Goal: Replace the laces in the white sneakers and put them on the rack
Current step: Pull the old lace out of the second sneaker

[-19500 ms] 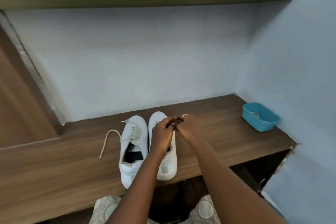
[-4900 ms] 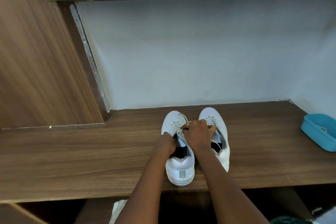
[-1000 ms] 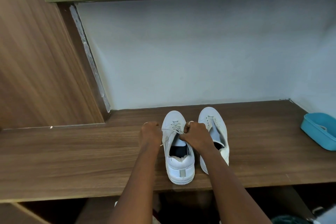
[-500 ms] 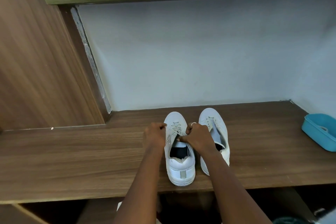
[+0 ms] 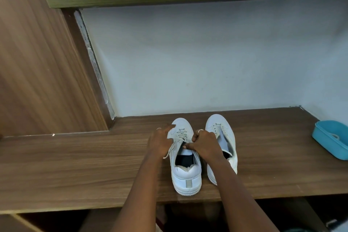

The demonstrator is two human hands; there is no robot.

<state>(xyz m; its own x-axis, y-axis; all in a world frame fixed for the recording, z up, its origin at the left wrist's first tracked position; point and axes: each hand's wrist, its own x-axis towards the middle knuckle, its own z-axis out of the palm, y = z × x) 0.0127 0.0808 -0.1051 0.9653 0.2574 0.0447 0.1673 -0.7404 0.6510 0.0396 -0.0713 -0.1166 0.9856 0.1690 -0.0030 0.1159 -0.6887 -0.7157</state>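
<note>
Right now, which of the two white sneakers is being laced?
The left sneaker, farther from the blue container: the left hand and right hand hold its lace from either side.

surface: wooden shelf (image 5: 75, 165); on it: two white sneakers (image 5: 185, 167) side by side; blue tub (image 5: 331, 140) far right

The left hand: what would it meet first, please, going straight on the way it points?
The left hand would likely brush the toe of the left sneaker, then the wall; depth is unclear.
</note>
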